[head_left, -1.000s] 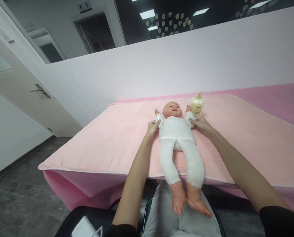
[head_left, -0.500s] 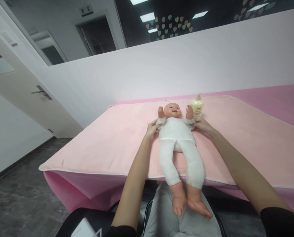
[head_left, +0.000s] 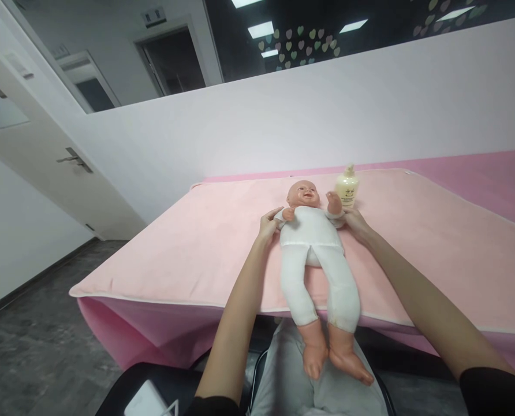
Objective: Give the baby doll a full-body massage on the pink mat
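A baby doll (head_left: 312,228) with a white cloth body lies on its back on the pink table cover (head_left: 188,242). Its head points away from me and its feet hang over the near edge, above my lap. My left hand (head_left: 269,222) is closed around the doll's arm on the left side, whose small hand rests against the chest. On the other side, my right hand (head_left: 355,222) grips the doll's other arm, which points up. Just behind my right hand stands a pale yellow pump bottle (head_left: 347,186).
A white wall (head_left: 257,133) with a dark window above it rises behind the table. To the far left is a door (head_left: 45,138). Below the table's near edge are a black chair (head_left: 153,375) and a white device with a cable (head_left: 145,400).
The doll's arm in my left hand has come down from pointing up to folding in across the chest. The other doll arm tilts slightly. The view has shifted a little.
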Tool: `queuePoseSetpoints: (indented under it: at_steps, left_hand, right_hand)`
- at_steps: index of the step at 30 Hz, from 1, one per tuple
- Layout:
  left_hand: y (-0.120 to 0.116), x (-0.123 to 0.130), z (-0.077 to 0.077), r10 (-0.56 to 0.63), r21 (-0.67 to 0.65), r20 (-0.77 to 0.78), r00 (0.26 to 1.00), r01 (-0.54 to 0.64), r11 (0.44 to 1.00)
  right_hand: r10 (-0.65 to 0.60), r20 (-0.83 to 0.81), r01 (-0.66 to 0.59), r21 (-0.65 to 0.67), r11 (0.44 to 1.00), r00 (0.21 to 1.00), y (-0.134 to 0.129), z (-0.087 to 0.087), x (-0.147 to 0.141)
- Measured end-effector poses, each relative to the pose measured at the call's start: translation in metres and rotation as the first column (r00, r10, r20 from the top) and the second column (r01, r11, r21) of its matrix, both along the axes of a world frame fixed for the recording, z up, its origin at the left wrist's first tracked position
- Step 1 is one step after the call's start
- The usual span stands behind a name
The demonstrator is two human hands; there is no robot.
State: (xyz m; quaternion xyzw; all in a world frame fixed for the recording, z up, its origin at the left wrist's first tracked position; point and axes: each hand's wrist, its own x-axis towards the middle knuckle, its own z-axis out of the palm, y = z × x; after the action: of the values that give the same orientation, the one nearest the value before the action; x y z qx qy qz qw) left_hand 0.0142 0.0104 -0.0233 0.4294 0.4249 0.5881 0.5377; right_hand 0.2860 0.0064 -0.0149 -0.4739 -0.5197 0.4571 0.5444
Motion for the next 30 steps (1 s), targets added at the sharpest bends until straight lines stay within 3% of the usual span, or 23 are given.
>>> queuePoseSetpoints:
  at_steps: [5, 17, 24, 30]
  left_hand:
    - [-0.007, 0.004, 0.008, -0.009, 0.104, -0.018, 1.000, 0.011, 0.994]
    - [0.004, -0.003, -0.003, -0.058, 0.009, 0.013, 0.998, 0.058, 0.998]
    - [0.006, -0.003, -0.005, -0.051, 0.004, 0.002, 0.999, 0.051, 0.999]
    - [0.008, -0.004, -0.007, -0.053, 0.015, 0.007, 0.999, 0.052, 0.999]
  right_hand:
    - [-0.024, -0.075, 0.016, -0.099, 0.995, 0.997, 0.010, -0.002, 0.002]
    - [-0.125, 0.053, 0.128, -0.052, 0.990, 0.991, 0.002, 0.004, -0.007]
    - [-0.153, 0.149, 0.161, -0.039, 0.986, 0.977, 0.007, -0.002, -0.005]
    - [-0.147, 0.110, 0.154, -0.064, 0.986, 0.983, 0.005, 0.000, -0.006]
